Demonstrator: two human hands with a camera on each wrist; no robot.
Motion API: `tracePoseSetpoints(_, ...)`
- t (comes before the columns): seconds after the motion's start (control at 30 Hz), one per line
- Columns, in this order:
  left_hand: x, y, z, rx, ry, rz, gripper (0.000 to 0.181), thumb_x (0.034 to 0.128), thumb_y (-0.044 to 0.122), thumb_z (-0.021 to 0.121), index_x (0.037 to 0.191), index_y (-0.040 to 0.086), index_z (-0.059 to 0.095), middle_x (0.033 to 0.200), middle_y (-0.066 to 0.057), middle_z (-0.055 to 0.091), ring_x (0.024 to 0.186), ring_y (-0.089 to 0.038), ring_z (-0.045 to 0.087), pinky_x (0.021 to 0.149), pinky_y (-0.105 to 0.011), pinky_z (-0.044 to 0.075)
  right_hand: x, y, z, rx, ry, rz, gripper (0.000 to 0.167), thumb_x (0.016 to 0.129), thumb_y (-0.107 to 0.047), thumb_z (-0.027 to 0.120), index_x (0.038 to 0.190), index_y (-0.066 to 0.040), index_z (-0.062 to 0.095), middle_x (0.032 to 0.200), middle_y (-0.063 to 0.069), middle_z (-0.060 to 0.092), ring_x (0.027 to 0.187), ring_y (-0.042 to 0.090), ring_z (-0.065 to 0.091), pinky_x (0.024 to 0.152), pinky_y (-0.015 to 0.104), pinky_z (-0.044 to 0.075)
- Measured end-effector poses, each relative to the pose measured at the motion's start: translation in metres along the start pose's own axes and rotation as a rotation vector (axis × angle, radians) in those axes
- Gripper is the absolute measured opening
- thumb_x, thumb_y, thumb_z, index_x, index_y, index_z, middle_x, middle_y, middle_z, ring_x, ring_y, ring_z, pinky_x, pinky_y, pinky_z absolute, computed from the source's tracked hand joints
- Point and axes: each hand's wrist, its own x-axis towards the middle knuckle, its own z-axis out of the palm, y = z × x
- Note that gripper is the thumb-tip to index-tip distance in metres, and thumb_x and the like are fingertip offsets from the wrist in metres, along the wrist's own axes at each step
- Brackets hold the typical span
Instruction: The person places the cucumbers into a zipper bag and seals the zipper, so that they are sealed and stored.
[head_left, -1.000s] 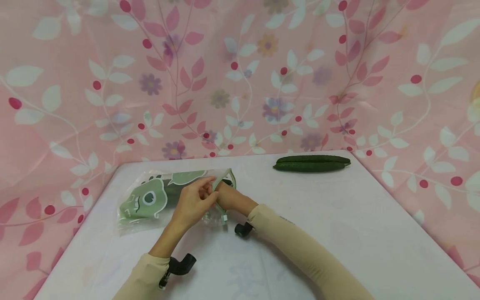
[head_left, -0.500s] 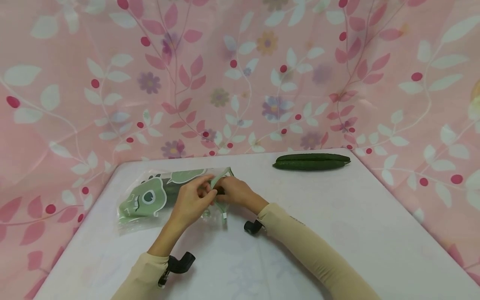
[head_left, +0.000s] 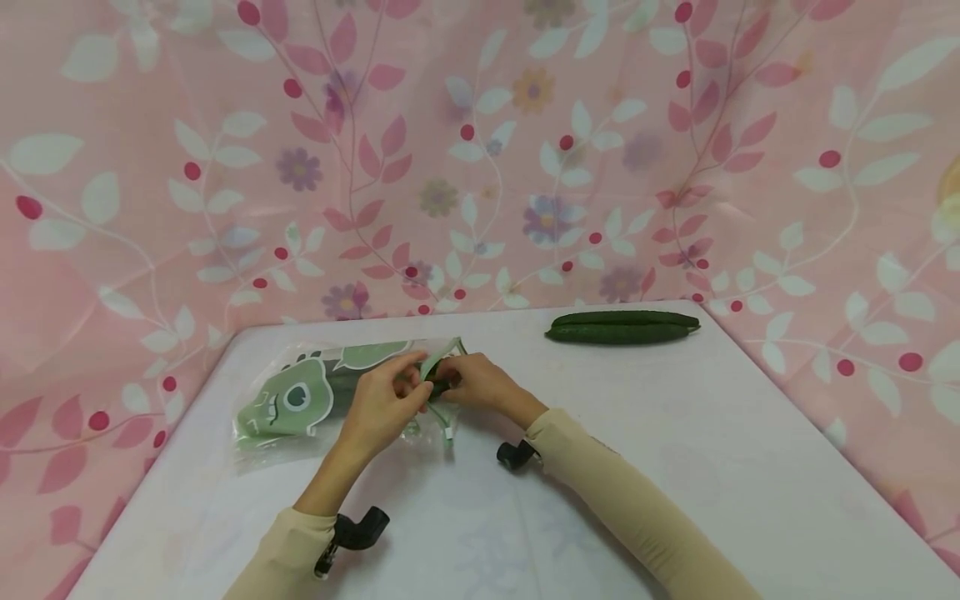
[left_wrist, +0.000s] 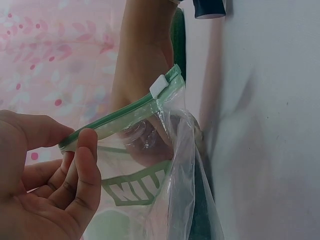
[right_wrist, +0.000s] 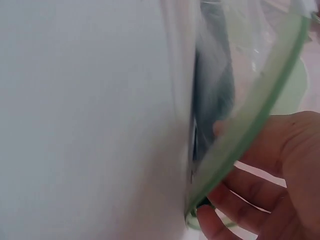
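In the head view a clear zip bag (head_left: 360,354) with green cartoon print lies on the table, a dark green cucumber (head_left: 343,385) showing through it. My left hand (head_left: 382,408) pinches the green zip edge (left_wrist: 117,117) between thumb and fingers, with the white slider (left_wrist: 159,86) further along it. My right hand (head_left: 480,385) is at the bag's mouth, its fingers curled about the cucumber's near end. In the right wrist view those fingers (right_wrist: 245,200) are partly hidden by the zip strip (right_wrist: 250,120), and the cucumber (right_wrist: 215,75) runs on inside the plastic.
Two more cucumbers (head_left: 622,327) lie side by side at the back right of the white table (head_left: 675,467). Behind the table hangs a pink floral cloth (head_left: 480,167). Black wrist cameras stick out from both sleeves.
My right hand has drawn back to the right from inside the bag's mouth, and its fingers now show at the opening. My left hand stays at the zip edge.
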Motion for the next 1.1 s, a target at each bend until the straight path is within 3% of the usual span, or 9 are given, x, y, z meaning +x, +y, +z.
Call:
tracePoseSetpoints(0.33, -0.001, 0.000, 0.000, 0.004, 0.005, -0.012, 0.043, 0.0912, 0.000, 0.075, 0.133, -0.003, 0.066, 0.083, -0.005, 0.063, 0.059, -0.016, 0.067, 0.048, -0.024, 0.044, -0.018, 0.009, -0.021, 0.132, 0.038, -0.042, 0.025, 0.093, -0.004, 0.074, 0.117, 0.004, 0.070, 0.112, 0.015, 0.072, 0.099, 0.030, 0.068, 0.087, 0.044, 0.055)
tracePoseSetpoints(0.57, 0.000, 0.001, 0.000, 0.013, -0.004, -0.009, 0.042, 0.0907, 0.000, 0.076, 0.132, -0.002, 0.067, 0.082, -0.004, 0.062, 0.058, -0.019, 0.067, 0.046, -0.025, 0.042, -0.028, 0.017, -0.040, 0.122, 0.104, -0.054, 0.025, 0.093, -0.007, 0.077, 0.116, 0.002, 0.072, 0.109, 0.012, 0.073, 0.098, 0.027, 0.069, 0.082, 0.035, 0.055)
tracePoseSetpoints(0.77, 0.000, 0.002, 0.000, 0.019, -0.001, -0.003, 0.041, 0.0900, 0.000, 0.076, 0.131, -0.002, 0.068, 0.081, -0.004, 0.062, 0.061, -0.033, 0.069, 0.046, -0.025, 0.042, -0.042, 0.027, -0.060, 0.128, 0.140, -0.030, 0.021, 0.095, -0.012, 0.076, 0.114, -0.004, 0.072, 0.108, 0.012, 0.072, 0.100, 0.025, 0.069, 0.083, 0.040, 0.056)
tracePoseSetpoints(0.97, -0.001, 0.001, 0.000, 0.021, -0.006, -0.009, 0.042, 0.0900, 0.000, 0.076, 0.131, -0.002, 0.068, 0.082, -0.004, 0.061, 0.060, -0.027, 0.068, 0.046, -0.025, 0.042, -0.058, 0.041, -0.079, 0.108, 0.178, 0.007, 0.020, 0.096, -0.013, 0.076, 0.114, -0.007, 0.073, 0.108, 0.010, 0.072, 0.100, 0.022, 0.068, 0.084, 0.039, 0.057)
tracePoseSetpoints(1.1, -0.001, 0.001, 0.000, 0.013, -0.006, -0.004, 0.041, 0.0903, 0.000, 0.075, 0.131, -0.002, 0.068, 0.082, -0.004, 0.061, 0.061, -0.031, 0.068, 0.046, -0.025, 0.042, -0.068, 0.051, -0.090, 0.093, 0.197, 0.036, 0.019, 0.097, -0.014, 0.075, 0.115, -0.007, 0.073, 0.109, 0.010, 0.072, 0.101, 0.022, 0.068, 0.085, 0.041, 0.057)
